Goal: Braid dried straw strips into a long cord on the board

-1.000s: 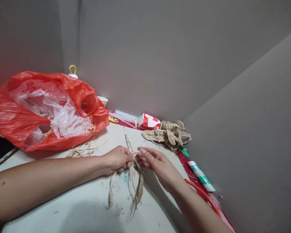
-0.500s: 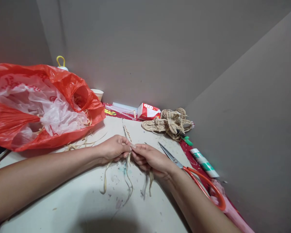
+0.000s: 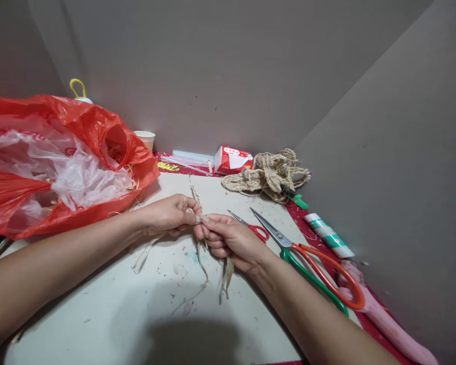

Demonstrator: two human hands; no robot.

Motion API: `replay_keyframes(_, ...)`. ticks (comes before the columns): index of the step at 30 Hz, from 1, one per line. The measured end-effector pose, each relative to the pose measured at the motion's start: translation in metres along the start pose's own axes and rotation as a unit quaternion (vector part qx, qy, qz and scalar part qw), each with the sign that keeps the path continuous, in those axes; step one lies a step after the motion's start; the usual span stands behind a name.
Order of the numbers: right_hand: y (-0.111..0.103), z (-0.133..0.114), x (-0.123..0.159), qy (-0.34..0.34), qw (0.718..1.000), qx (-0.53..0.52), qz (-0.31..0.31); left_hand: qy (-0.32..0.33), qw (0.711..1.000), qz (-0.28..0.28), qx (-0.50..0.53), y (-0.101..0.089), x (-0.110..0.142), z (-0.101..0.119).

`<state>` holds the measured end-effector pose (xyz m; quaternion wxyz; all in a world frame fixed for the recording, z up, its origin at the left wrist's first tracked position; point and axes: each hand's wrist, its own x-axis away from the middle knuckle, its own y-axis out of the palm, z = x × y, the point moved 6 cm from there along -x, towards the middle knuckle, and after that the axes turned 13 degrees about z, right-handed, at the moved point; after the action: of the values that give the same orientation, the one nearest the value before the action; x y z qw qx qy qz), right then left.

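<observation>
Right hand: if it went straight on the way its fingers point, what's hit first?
Most likely the left hand: its fingertips look right up against those of the right hand, at the lower end of the braided strand. Can't tell whether fibre lies between.

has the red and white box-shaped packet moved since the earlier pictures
No: the packet still sits just left of the tan braided straw bundle.
</observation>
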<state>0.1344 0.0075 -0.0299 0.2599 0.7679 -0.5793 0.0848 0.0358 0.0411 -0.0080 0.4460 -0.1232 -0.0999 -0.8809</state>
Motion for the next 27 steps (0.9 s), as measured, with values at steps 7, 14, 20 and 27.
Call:
replay_keyframes(7, -0.003, -0.001, 0.002, -0.048, 0.995, 0.024, 0.080, -0.021, 0.996, 0.019, -0.085, 0.001, 0.008, 0.012)
replay_keyframes(14, -0.004, 0.003, 0.002, -0.085, 0.983, -0.015, 0.164, -0.035, 0.989, 0.059, -0.130, 0.018, 0.013, -0.001)
replay_keyframes(20, 0.003, 0.006, 0.004, -0.077, 0.986, -0.023, 0.143, 0.054, 0.975, 0.116, -0.181, 0.027, 0.017, -0.013)
replay_keyframes(27, 0.002, 0.009, 0.005, -0.088, 0.984, 0.009, 0.156, 0.051, 0.967, 0.156, -0.195, 0.029, 0.019, -0.017)
